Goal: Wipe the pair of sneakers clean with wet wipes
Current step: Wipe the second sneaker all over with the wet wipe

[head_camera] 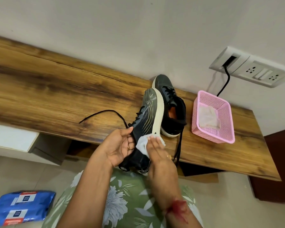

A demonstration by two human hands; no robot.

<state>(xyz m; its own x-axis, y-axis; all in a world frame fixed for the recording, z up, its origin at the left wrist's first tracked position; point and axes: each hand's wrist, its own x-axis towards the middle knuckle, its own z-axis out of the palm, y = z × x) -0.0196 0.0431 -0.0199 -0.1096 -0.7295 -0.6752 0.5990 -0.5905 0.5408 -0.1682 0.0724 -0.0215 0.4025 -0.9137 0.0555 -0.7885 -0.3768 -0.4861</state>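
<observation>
Tile, pale and plain, covers the floor at the lower left, where we see a blue pack of wet wipes (21, 207) lying flat. Above it a white cabinet front (11, 137) sits under the left end of the worktop (56, 89), a long slab of brown, streaked wood grain that runs along a plain off-white wall (138, 30).

In the middle, over the worktop's front edge, the left hand (120, 145) grips a dark sneaker (148, 119) at its heel end, fingers curled under the collar and thumb up by the laces. The sneaker is tilted on its side, toe toward the wall, white sole facing right, one black lace (105, 112) trailing across the wood. We see a white wipe (142, 144) flat against its side near the heel. The right hand (156, 148) presses it there with straight fingers held together.

Just beside it the second sneaker (173, 111) stands upright on the worktop, near the wall. Farther right, apart from it, sits a pink mesh basket (227, 134) with a crumpled used wipe (208, 119) inside. On the wall above is a white socket panel (250, 66), from which a black cable (224, 83) drops behind the basket. Dark red-brown furniture (280, 170) stands at the far right.
</observation>
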